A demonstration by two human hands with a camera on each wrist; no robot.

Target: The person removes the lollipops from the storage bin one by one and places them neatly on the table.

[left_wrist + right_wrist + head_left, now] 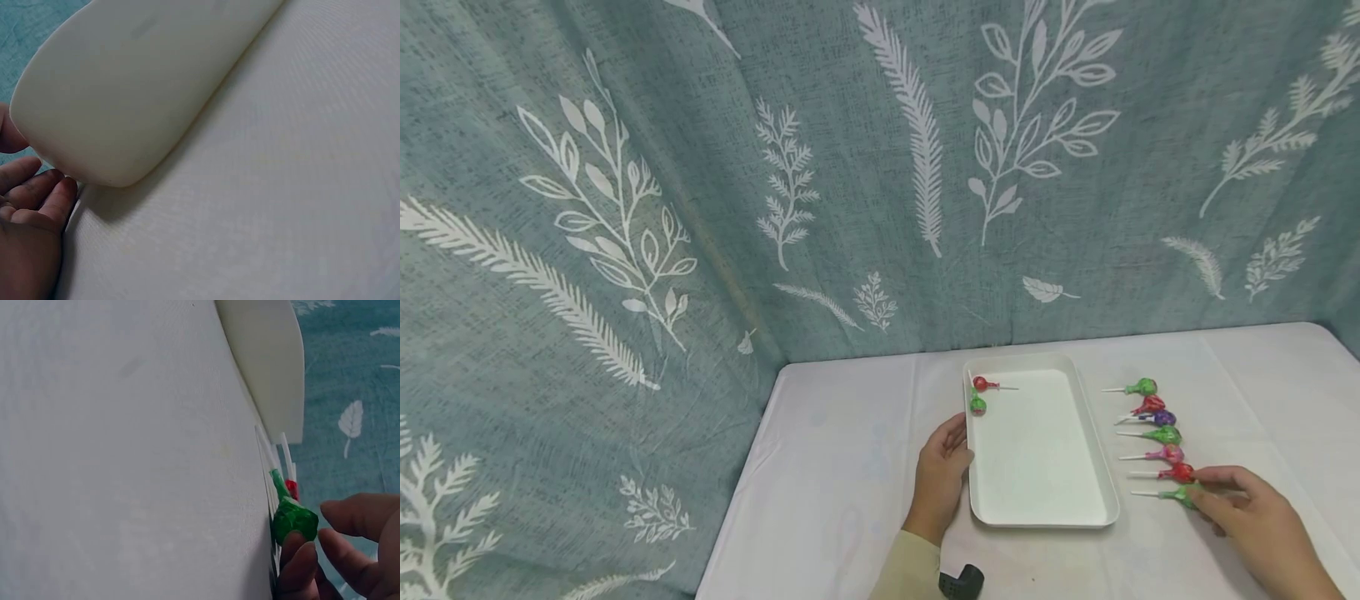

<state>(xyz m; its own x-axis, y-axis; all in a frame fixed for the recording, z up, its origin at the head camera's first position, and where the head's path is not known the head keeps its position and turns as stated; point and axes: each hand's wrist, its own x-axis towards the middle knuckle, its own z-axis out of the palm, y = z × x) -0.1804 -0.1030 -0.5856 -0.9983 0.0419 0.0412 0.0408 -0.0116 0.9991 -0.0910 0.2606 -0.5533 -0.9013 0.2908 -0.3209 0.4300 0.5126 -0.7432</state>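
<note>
A white rectangular tray [1037,523] lies on the table, with a red lollipop [981,383] and a green lollipop [977,405] in its far left corner. My left hand [942,475] grips the tray's left side; the left wrist view shows fingertips [61,194] at its wall [119,125]. To the right of the tray, my right hand [1247,508] pinches the head of the nearest green lollipop [295,520], whose stick points toward the tray. Just beyond that lollipop lies a red lollipop [1180,472], close to the index fingertip.
Farther back in the same column lie a pink lollipop [1168,453], a purple lollipop [1163,418] and several others, sticks pointing left. White cloth [835,467] covers the table. Behind hangs a blue-green curtain [880,208] with white leaf prints.
</note>
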